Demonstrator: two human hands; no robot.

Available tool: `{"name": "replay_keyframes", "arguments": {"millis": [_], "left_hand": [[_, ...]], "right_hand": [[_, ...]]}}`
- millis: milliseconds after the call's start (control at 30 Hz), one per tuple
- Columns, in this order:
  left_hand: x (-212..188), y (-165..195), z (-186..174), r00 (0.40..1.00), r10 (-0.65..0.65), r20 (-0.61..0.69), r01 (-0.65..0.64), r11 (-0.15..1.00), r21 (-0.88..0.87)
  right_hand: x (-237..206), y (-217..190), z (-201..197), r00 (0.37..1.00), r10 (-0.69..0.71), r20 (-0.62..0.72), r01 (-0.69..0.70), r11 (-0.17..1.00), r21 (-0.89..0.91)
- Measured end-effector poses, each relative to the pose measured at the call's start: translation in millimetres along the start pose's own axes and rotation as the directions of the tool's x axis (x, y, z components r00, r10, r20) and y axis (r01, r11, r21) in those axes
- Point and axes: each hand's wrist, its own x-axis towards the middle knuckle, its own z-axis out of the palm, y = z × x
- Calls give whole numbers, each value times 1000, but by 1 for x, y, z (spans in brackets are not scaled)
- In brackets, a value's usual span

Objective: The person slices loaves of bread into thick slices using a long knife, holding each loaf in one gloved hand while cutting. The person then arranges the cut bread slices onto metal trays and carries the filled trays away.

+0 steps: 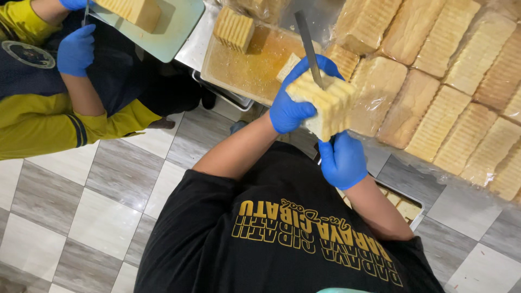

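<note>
Both hands' fingers (293,111) wrap the bread stack (325,108).

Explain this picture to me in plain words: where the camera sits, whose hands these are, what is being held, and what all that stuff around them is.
There is no machine here. The single picture comes from a camera worn on a person's head, looking straight down over their black shirt to a tiled floor.

Both hands wear blue gloves. The left hand grips a stack of bread slices from the side, and the right hand supports it from below. A long knife stands in the top of the stack; which hand steers it is not clear.

Beyond lie a tray scattered with crumbs and many bagged loaves.

At top left a second person in a yellow and dark top, also in blue gloves, works on another loaf on a pale cutting board.
</note>
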Motion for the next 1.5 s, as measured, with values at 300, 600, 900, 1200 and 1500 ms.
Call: {"name": "replay_keyframes", "arguments": {"millis": [300, 600, 900, 1200, 1500], "left_hand": [[0, 36, 7, 989, -39, 143, 32, 998, 45], [-5, 1, 10, 998, -70, -4, 70, 997, -10], [2, -34, -21, 985, -95, -145, 77, 989, -126], [12, -93, -129, 925, -102, -365, 125, 991, 38], [41, -165, -123, 836, -312, -450, 524, 215, 824]], "right_hand": [[-2, 17, 5, 998, -31, 53, 21, 982, 186], [16, 19, 23, 945, -245, -216, 283, 944, 170], [30, 27, 56, 993, -42, -112, 64, 977, 206], [18, 55, 23, 937, 346, 51, -263, 602, 754], [-19, 70, -2, 811, 582, -62, -379, 603, 702]]}}
